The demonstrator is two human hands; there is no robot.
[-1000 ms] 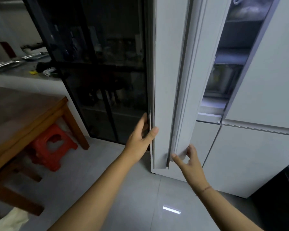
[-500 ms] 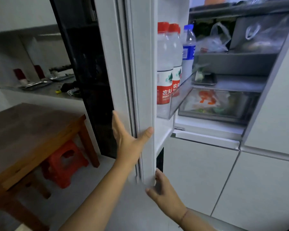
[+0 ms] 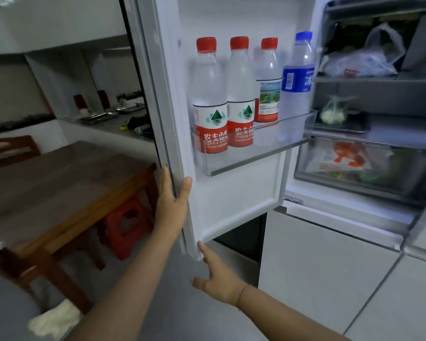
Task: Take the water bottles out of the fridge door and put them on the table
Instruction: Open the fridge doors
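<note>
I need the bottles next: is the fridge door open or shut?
Open: the fridge door stands swung out, showing bottles in its shelf.

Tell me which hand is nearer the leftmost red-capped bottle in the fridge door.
Left. The left hand grips the fridge door edge below the leftmost red-capped bottle; the right hand is farther down, fingertips at the door's bottom corner.

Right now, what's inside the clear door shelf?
Four upright bottles: three red-capped bottles, one blue-capped bottle. Whatever sits behind them in the door shelf is covered.
</note>
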